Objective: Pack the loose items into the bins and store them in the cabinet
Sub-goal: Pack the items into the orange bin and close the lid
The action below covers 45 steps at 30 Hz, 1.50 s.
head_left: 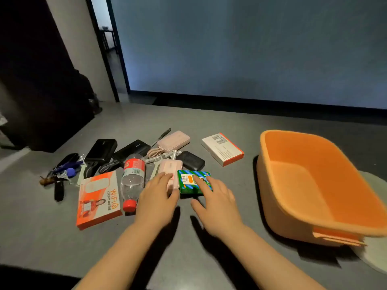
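Now both your hands reach over the clutter on the floor.
Your left hand [157, 197] lies flat-fingered on the pink power bank [170, 171]; your right hand [215, 203] touches the green pack [191, 182] with straight fingers; the orange bin [270, 208] stands right.

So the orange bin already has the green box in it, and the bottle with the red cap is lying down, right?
Not quite. The head view shows the orange bin holds nothing; the green box lies on the floor under the right hand. The bottle with the red cap is lying down.
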Each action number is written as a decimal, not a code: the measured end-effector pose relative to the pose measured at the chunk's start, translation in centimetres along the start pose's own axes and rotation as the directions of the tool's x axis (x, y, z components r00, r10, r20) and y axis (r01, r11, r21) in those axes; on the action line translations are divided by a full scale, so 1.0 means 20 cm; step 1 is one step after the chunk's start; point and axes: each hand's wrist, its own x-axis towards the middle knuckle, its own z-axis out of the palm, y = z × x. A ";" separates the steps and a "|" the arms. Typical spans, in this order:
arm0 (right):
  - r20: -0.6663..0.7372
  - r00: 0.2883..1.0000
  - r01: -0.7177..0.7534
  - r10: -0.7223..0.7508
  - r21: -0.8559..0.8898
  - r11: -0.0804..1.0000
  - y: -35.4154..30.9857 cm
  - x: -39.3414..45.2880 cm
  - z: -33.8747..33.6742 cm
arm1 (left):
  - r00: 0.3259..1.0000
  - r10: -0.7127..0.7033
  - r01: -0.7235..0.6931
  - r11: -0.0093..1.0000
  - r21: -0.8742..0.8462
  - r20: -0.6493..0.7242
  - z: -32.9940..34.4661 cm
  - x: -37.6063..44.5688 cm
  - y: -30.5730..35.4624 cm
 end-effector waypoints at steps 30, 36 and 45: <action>0.008 0.891 -0.433 0.454 0.314 0.845 0.22 0.16 0.12 | 0.997 0.007 -0.007 1.000 0.003 0.074 0.21 0.40 -0.20; -0.123 0.818 -0.540 0.562 0.176 0.823 0.20 0.18 0.10 | 0.997 0.036 -0.039 0.999 0.034 0.070 0.21 0.36 -0.18; -0.039 0.851 -0.525 0.524 -0.046 0.850 0.16 0.20 0.07 | 0.994 -0.002 -0.006 0.997 0.077 0.109 0.22 0.36 -0.17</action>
